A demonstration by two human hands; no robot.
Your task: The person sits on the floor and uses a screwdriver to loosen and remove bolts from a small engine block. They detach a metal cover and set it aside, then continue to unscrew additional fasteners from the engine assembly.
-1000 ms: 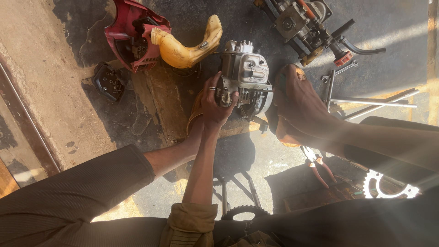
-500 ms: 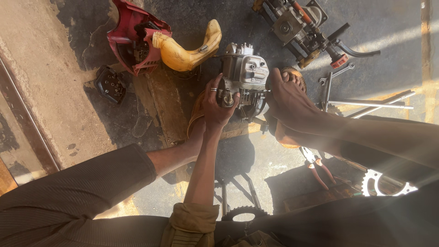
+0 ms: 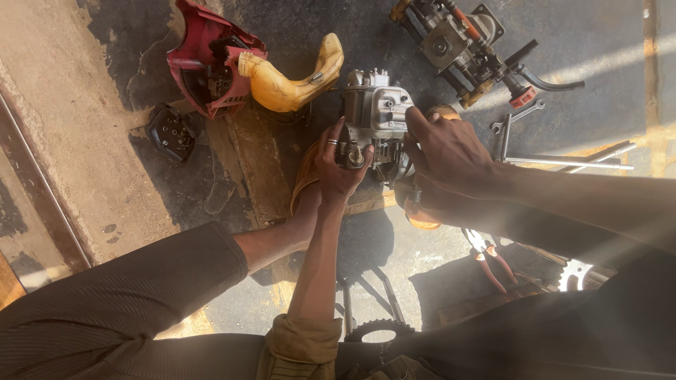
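A small grey engine (image 3: 377, 116) stands on the ground in the middle. My right hand (image 3: 451, 151) comes in from the right and grips the engine's right side, index finger stretched along the cylinder. My left hand (image 3: 304, 186) reaches in from the lower left and cups the engine's lower left side; most of it is hidden behind another arm. That third arm, in a rolled tan sleeve (image 3: 303, 345), rises from the bottom centre. Its ringed hand (image 3: 341, 162) clasps the engine's front left corner.
A red plastic housing (image 3: 208, 60) and a yellow fuel tank (image 3: 292, 81) lie at the upper left, with a black cover (image 3: 170, 132) beside them. Another engine assembly (image 3: 465, 46), a spanner (image 3: 517, 116) and metal rods (image 3: 570, 160) lie at the upper right. Red-handled pliers (image 3: 489, 257) and sprockets (image 3: 576, 271) lie lower right.
My right hand has moved left, from beside the engine onto its right side. The ringed hand and my left hand have stayed on the engine.
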